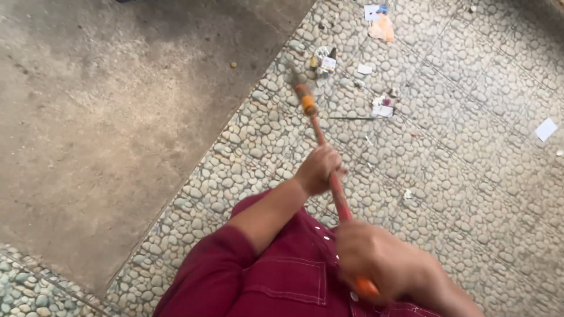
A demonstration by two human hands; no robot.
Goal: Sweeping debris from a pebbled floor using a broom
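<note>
Both hands on one long orange-red broom handle (329,176), which runs diagonally from bottom right, up and left, over the pebble-pattern floor (482,194). Left hand (319,169) grips the handle about midway, fingers (332,161) wrapped fully round it, closed tight. Right hand (376,258) is lower on the handle, near its butt end, also closed round it; an orange bit of handle shows just below that fist. This hand is motion-blurred, so finger detail is not readable. Far end of the handle carries an orange and dark binding (305,100); the head past it is blurred, and I can't tell whether it touches the floor. Just beyond the handle's far end: a small litter cluster (324,60) of scraps and wrappers. Right of the binding: a white and pink scrap (382,108) and a thin dark stick (352,118) lying flat. Further off beyond the far end: an orange wrapper (382,28). Well right of the handle: a white paper square (546,129). Left of the handle: a plain concrete slab (106,117), its edge running roughly parallel to the handle. Under the handle's lower half: the person's dark red shirt (276,276) with white stitching.
</note>
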